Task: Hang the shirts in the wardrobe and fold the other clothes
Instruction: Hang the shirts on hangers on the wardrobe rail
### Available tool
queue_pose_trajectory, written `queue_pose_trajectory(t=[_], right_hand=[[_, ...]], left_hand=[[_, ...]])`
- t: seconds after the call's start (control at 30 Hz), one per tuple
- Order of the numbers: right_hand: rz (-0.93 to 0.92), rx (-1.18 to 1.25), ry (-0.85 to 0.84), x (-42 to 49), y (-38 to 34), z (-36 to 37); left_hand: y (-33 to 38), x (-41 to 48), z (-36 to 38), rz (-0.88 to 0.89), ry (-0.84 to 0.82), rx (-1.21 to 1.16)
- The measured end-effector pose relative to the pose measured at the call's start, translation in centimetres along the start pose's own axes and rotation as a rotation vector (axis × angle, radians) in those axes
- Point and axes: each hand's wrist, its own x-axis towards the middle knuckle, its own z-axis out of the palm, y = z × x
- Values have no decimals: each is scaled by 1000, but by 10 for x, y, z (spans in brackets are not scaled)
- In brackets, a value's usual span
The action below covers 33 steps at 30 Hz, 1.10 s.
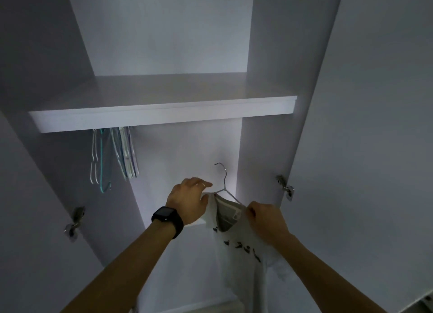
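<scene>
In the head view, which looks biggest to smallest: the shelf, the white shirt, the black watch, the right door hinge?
1. shelf
2. white shirt
3. black watch and right door hinge: about alike; the watch is nearer the camera, so not ranked.

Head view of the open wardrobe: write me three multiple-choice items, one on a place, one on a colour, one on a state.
1. Where do the empty clothes hangers hang?
A. Under the white shelf, toward the left.
B. On the right door.
C. On top of the shelf.

2. What colour is the square-faced wristwatch on the left wrist?
A. Red.
B. Black.
C. White.

3. How is the hook of the thin wire hanger carrying the white T-shirt with dark print?
A. Over a rail.
B. Lying on the shelf.
C. Free in the air.

Answers:
1 A, they dangle below the shelf's left part.
2 B, band and face are black.
3 C, the hook touches nothing while the left hand and right hand hold the shirt.
</scene>
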Motion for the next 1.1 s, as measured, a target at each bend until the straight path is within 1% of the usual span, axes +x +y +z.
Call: queue_pose_trajectory(t=[0.1,0.27,0.37,0.53,0.67,0.8,0.97,1.1], right_hand=[[18,-21,29,26,10,-10],[85,-26,55,91,34,-22],[150,-11,82,123,45,-24],[186,134,204,181,57,-19],[201,148,293,218,68,-1],[210,161,417,251,85,11],[218,205,577,284,91,-7],[228,181,627,308,87,-26]], left_hand=[[14,36,-20,36,101,149],[16,111,-39,151,473,346],[6,147,-41,110,538,428],[-19,193,-14,53,638,497],[-33,212,2,93,789,533],[-40,225,16,131,926,563],[-45,235,21,129,1025,602],[-47,240,22,145,1074,592]])
